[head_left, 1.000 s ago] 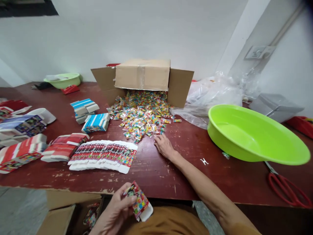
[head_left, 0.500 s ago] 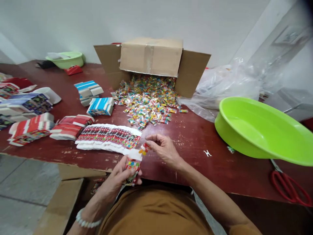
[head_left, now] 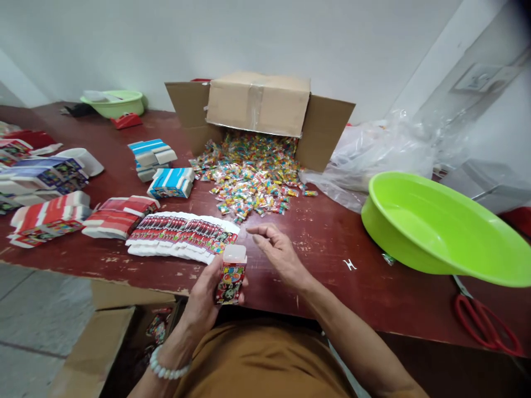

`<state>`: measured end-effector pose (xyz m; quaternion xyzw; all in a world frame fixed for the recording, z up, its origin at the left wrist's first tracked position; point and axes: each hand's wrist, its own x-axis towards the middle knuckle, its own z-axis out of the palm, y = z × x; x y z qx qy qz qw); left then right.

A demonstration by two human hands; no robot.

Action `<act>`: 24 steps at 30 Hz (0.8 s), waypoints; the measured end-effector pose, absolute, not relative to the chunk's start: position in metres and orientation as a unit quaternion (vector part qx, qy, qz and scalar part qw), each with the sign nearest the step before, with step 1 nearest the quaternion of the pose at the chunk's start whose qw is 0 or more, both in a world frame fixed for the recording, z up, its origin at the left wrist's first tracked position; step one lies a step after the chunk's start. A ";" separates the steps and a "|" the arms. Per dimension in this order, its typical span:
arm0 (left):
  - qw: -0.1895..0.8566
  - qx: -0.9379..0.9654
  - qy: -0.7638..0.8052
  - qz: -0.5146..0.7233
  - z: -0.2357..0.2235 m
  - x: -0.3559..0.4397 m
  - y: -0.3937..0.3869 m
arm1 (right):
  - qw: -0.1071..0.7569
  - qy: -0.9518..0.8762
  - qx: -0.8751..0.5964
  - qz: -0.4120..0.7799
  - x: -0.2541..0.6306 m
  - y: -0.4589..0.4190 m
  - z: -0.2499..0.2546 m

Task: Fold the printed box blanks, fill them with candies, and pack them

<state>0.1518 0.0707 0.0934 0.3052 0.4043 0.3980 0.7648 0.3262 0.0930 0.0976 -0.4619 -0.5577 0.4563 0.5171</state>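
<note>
My left hand (head_left: 207, 296) grips a small red printed carton (head_left: 230, 278), held upright over the table's near edge with its white top flap up. My right hand (head_left: 277, 254) hovers just right of the carton's top, fingers loosely curled and apart, nothing visible in them. A fanned row of flat red cartons (head_left: 182, 236) lies just beyond my left hand. Behind it a heap of small wrapped candies (head_left: 249, 179) spills out of a cardboard box (head_left: 259, 105) lying on its side.
Stacks of flat red cartons (head_left: 50, 218) and blue cartons (head_left: 170, 182) lie on the left of the dark red table (head_left: 323, 243). A lime green basin (head_left: 440, 229), red scissors (head_left: 485, 323) and clear plastic bags (head_left: 373, 155) are at right. An open cardboard box (head_left: 124, 326) sits below the table edge.
My right hand picked a candy from the heap, brought it to the carton's open top, and now it is out of sight. My left hand raised the carton upright.
</note>
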 end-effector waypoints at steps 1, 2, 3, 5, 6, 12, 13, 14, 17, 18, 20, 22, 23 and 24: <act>0.771 0.291 0.407 0.394 0.093 0.152 0.072 | 0.500 -0.530 -0.456 0.512 0.328 0.094 0.095; 0.771 0.283 0.413 0.394 0.092 0.153 0.072 | 0.471 -0.510 -0.442 0.568 0.328 0.094 0.092; 0.766 0.281 0.421 0.395 0.090 0.155 0.072 | 0.438 -0.499 -0.422 0.617 0.328 0.095 0.088; 0.745 0.293 0.439 0.409 0.085 0.159 0.072 | 0.398 -0.503 -0.390 0.661 0.326 0.095 0.081; 0.731 0.304 0.444 0.421 0.083 0.160 0.072 | 0.403 -0.519 -0.385 0.648 0.324 0.094 0.078; 0.791 0.267 0.404 0.374 0.085 0.159 0.078 | 0.488 -0.713 -0.351 0.360 0.322 0.090 0.083; 0.809 0.256 0.388 0.359 0.087 0.158 0.080 | 0.470 -0.726 -0.346 0.364 0.323 0.089 0.085; 0.820 0.251 0.374 0.354 0.088 0.157 0.081 | 0.456 -0.719 -0.354 0.386 0.323 0.089 0.087; 0.812 0.259 0.364 0.377 0.088 0.157 0.082 | 0.443 -0.604 -0.410 0.521 0.321 0.091 0.091; 0.805 0.264 0.366 0.386 0.087 0.157 0.082 | 0.437 -0.559 -0.417 0.569 0.320 0.093 0.092; 0.792 0.275 0.374 0.396 0.083 0.157 0.081 | 0.419 -0.505 -0.410 0.633 0.318 0.098 0.092; 0.785 0.283 0.384 0.396 0.080 0.156 0.081 | 0.413 -0.501 -0.406 0.643 0.316 0.100 0.092; 0.783 0.284 0.389 0.393 0.079 0.155 0.082 | 0.417 -0.508 -0.409 0.633 0.315 0.101 0.092; 0.781 0.282 0.396 0.392 0.078 0.154 0.082 | 0.424 -0.518 -0.413 0.617 0.315 0.100 0.092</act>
